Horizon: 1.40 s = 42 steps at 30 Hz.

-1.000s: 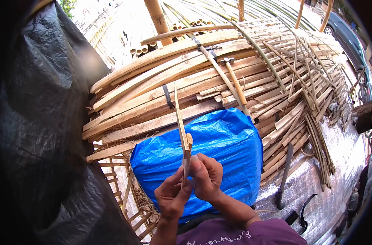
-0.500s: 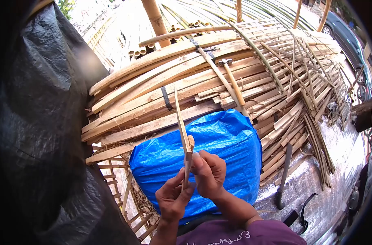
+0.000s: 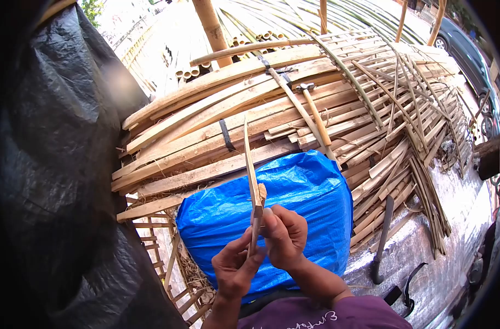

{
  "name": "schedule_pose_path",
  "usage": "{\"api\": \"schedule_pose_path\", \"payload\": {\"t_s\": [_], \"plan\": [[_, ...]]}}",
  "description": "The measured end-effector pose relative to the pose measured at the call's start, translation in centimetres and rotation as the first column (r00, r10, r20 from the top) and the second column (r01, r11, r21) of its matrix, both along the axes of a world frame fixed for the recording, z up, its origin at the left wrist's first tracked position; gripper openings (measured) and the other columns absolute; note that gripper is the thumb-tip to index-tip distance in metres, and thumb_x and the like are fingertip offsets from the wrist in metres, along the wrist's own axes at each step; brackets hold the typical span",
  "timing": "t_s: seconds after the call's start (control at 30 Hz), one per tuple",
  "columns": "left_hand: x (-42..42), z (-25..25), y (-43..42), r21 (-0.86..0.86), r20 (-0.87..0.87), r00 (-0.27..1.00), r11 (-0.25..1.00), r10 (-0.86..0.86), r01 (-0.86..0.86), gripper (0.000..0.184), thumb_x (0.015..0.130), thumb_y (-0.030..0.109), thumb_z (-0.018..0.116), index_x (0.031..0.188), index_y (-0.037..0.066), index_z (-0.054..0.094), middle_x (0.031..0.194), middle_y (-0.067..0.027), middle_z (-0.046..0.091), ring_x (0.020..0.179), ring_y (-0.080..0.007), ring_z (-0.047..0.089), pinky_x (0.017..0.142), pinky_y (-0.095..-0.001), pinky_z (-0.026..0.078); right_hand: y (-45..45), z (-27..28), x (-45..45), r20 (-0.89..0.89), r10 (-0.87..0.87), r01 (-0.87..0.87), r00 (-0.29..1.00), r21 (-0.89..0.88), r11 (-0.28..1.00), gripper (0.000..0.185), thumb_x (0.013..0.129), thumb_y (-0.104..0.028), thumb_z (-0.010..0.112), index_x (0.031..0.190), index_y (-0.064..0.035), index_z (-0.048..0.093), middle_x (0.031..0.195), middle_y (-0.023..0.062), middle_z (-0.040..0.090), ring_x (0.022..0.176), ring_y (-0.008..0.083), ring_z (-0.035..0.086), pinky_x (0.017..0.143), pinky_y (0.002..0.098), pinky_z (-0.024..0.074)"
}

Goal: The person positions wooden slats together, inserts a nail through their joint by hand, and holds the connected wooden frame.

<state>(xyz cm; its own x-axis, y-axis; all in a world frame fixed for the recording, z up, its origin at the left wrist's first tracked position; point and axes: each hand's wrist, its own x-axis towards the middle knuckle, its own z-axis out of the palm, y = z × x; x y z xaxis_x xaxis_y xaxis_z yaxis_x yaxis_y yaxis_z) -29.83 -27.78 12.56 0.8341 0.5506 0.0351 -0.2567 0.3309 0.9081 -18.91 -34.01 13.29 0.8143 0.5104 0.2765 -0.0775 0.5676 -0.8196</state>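
Blue sheet point(image 3: 310, 192): we see it draped across the lower centre of the frame, probably to shield the lap from splinters.
Wooden strip point(image 3: 252, 174): upright in the centre, thin tip up and away from us, likely so its edge stays in sight.
Left hand point(image 3: 233, 268): grasping the strip's lower end between thumb and fingers, at lower centre, which seems to steady it.
Right hand point(image 3: 285, 236): clenched just right of it, thumb against the strip, seemingly pinching it; the curled fingers hide their contact from us.
Hammer point(image 3: 317, 118): resting on the slats point(image 3: 189, 142) at upper centre, perhaps laid there to leave both hands free.
Black band point(image 3: 226, 135): wrapped around a slat left of centre, apparently as a tie.
Curved blade point(image 3: 383, 233): lying at lower right, near the sheet but apart from it.
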Motion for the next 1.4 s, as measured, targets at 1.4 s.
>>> {"api": "schedule_pose_path", "payload": {"t_s": [1.4], "plan": [[0.1,-0.2,0.2,0.034,0.011,1.0,0.999,0.015,-0.015,0.045,0.085,-0.008,0.06,0.128,-0.001,0.051,0.108,-0.0138,0.065,0.071,-0.0019,0.054,0.053,-0.0156,0.037,0.2,-0.3,-1.0,0.074,-0.092,0.097,0.993,-0.069,0.993,0.031,0.096,-0.018,0.047,0.075,0.0023,0.056,0.066,0.0009,0.053,0.056,0.003,0.041,0.048,0.0208,0.0306]]}}
